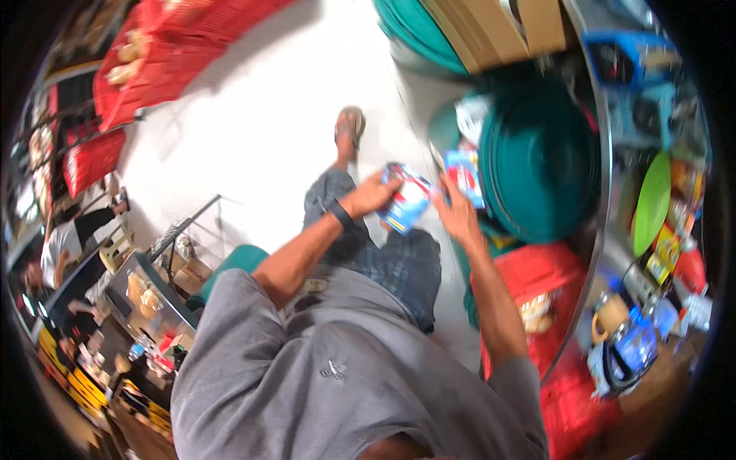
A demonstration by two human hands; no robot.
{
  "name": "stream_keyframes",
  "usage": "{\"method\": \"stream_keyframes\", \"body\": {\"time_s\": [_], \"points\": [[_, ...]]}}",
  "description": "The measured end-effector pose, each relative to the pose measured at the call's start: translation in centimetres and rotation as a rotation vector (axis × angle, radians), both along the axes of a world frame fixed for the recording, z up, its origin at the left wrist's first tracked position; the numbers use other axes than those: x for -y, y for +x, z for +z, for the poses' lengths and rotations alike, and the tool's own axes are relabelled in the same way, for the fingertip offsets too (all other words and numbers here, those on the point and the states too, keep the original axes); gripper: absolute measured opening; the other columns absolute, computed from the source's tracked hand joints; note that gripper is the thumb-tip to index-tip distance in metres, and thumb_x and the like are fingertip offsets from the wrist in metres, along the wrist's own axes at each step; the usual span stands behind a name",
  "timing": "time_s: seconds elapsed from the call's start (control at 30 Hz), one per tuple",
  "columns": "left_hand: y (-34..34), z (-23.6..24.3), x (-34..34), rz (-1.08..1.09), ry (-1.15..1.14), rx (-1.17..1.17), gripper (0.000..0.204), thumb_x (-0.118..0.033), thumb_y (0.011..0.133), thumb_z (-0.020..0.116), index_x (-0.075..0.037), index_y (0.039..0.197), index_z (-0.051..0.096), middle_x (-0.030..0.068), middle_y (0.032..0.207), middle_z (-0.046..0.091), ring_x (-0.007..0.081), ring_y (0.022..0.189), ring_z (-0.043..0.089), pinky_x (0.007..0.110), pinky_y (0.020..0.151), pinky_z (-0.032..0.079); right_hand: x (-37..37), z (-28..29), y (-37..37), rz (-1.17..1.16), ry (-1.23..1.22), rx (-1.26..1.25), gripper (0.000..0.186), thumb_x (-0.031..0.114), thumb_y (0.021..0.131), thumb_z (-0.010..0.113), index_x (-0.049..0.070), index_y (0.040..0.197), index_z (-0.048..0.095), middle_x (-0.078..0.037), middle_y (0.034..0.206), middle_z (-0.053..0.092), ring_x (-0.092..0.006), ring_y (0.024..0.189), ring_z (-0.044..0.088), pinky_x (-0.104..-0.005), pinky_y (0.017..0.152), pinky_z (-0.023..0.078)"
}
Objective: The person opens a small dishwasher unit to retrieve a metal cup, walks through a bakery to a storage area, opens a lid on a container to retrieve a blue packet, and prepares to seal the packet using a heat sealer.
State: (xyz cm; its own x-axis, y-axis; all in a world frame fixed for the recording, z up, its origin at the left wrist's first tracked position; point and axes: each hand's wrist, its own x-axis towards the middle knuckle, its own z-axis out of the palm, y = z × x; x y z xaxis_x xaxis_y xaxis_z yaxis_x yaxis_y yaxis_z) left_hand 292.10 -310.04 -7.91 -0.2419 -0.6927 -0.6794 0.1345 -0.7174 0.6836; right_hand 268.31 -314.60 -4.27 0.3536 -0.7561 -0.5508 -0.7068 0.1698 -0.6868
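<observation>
Head view: left hand (366,196) gripping blue-white packet (410,205) in front of body; right hand (461,218) at its edge, grip can't tell. Second packet (464,173) beside green tub (540,157). Looks mid-handling, held packet not yet put down.

The packet (411,205) at mid-frame was blue and white with touches of red; the second packet (465,176), to its right, was blue, red and white. The shirt (345,337) was grey, the shorts (414,264) dark blue checked, the wristband (340,214) black, the upper-left crate (176,46) red, the right-hand tub (540,165) deep green.
</observation>
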Motion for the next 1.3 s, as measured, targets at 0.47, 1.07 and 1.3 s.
{"method": "stream_keyframes", "body": {"time_s": [0.47,1.07,1.3], "points": [[22.8,21.7,5.3,0.568,-0.964,0.605,0.014,-0.01,0.086,0.071,-0.004,0.098,0.068,0.0066,0.098,0.063,0.02,0.093,0.062,0.033,0.082,0.051,9.7,14.3,27.7,0.043,-0.227,0.606,0.018,0.01,0.097,0.053,-0.004,0.1,0.064,-0.006,0.088,0.064,-0.0119,0.084,0.056,-0.0277,0.078,0.046],[31.3,30.1,4.4,0.992,-0.587,1.216,0.015,-0.015,0.086,0.07,-0.003,0.094,0.072,0.0096,0.089,0.064,0.0235,0.084,0.063,0.035,0.072,0.051,20.0,25.2,50.2,0.924,-0.089,0.842,0.019,0.006,0.085,0.069,-0.001,0.104,0.067,-0.013,0.097,0.069,-0.0167,0.091,0.065,-0.0297,0.085,0.05],[32.1,30.4,7.2,1.129,-0.383,1.199,0.019,-0.019,0.085,0.071,-0.001,0.09,0.071,0.0102,0.08,0.064,0.0235,0.073,0.062,0.034,0.067,0.05,22.6,25.0,51.9,1.123,-0.216,0.703,0.013,0.011,0.091,0.062,0.0,0.091,0.067,-0.009,0.064,0.056,-0.0149,0.057,0.05,-0.0335,0.054,0.041]]}}
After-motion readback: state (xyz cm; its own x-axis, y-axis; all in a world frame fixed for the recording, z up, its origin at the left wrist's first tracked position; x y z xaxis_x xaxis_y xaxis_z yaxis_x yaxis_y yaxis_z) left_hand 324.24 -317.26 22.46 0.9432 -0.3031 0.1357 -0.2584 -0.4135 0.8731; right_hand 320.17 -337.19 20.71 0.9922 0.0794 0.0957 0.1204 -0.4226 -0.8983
